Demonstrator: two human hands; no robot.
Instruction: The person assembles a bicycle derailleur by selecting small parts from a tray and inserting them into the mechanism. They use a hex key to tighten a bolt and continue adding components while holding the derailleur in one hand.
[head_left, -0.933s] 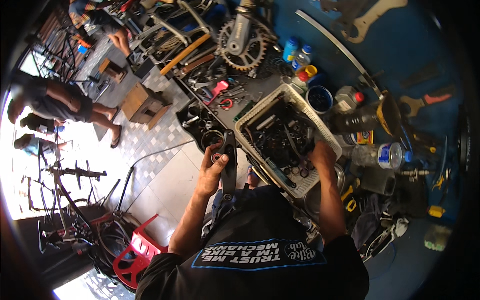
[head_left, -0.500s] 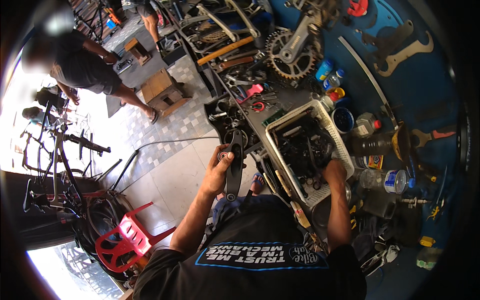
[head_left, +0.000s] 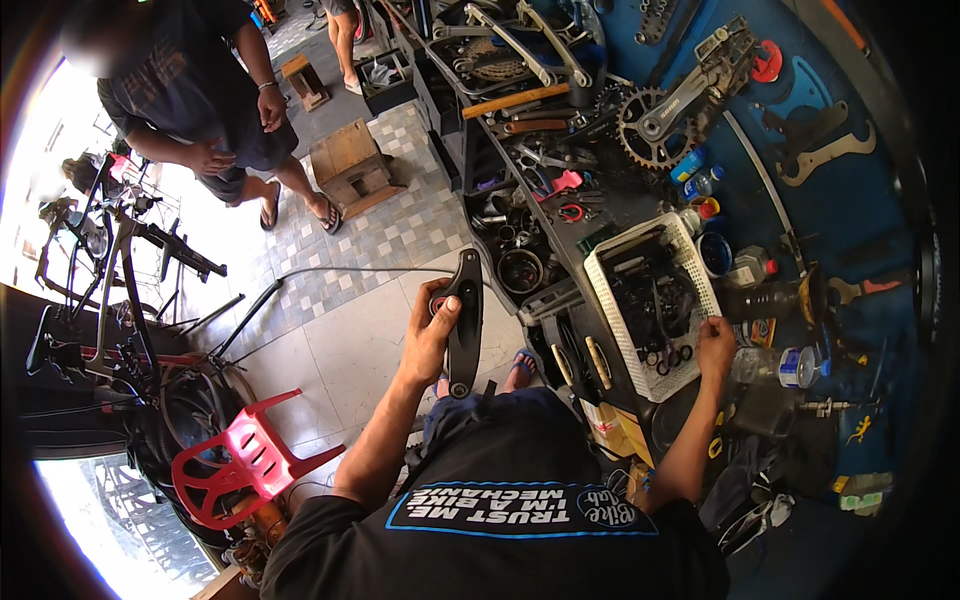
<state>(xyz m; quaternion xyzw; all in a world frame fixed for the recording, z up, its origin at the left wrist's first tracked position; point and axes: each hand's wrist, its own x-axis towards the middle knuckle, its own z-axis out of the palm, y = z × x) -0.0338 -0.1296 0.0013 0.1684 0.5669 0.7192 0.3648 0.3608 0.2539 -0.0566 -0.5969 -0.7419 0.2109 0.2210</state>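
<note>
Basket (head_left: 697,268) holds dark parts (head_left: 650,305); right fingers (head_left: 714,328) near its edge, grip unclear; left fingers (head_left: 446,317) clasp crank arm (head_left: 467,338).

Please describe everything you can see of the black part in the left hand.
The black part is long and fairly narrow, with rounded ends and a slightly glossy surface that could be metal or plastic. A round detail shows at each end, and a reddish ring lies at its left side, partly hidden by the fingers. The left hand grips it by that side, thumb toward the camera. It is held above the floor, its length pointing away from the person.
</note>
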